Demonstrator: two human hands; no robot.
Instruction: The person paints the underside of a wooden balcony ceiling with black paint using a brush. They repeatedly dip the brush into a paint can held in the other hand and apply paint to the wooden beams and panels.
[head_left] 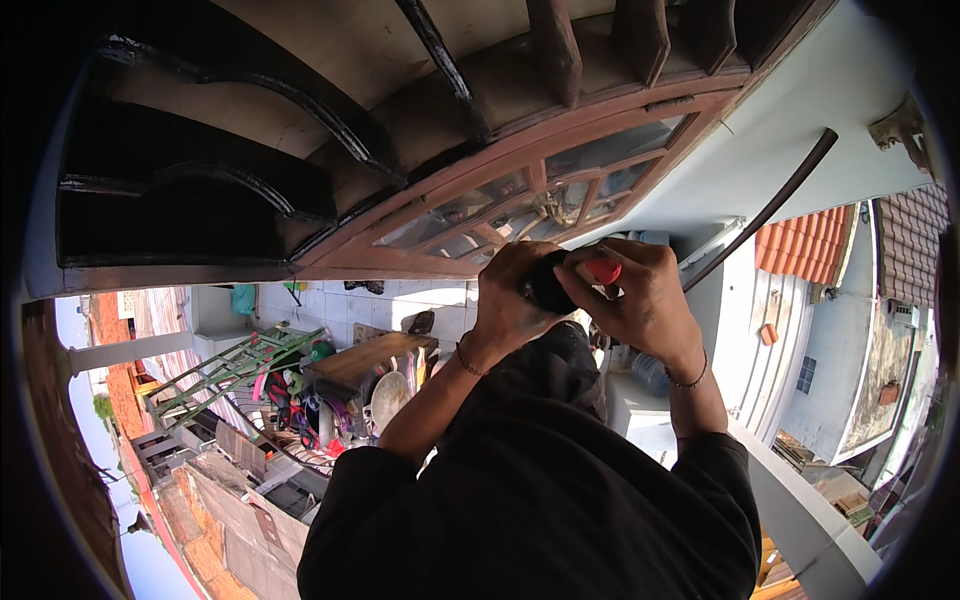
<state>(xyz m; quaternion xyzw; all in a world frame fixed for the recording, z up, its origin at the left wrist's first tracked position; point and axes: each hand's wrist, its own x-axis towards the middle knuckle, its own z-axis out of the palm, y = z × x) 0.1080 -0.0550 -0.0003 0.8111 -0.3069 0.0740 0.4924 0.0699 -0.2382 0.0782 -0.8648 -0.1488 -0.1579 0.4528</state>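
So a container (546, 284) is held between the left hand (508, 297) and right hand (645, 293); a window (540, 178) is set beyond them, a table (355, 364) placed off left, a roof (798, 246) seen over right.

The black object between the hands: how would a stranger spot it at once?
Find the black shirt at lower middle, then follow the forearms up to the left hand and right hand. Between them is the rounded black object, partly hidden; its dark colour sets it apart from the bright red piece beside it.
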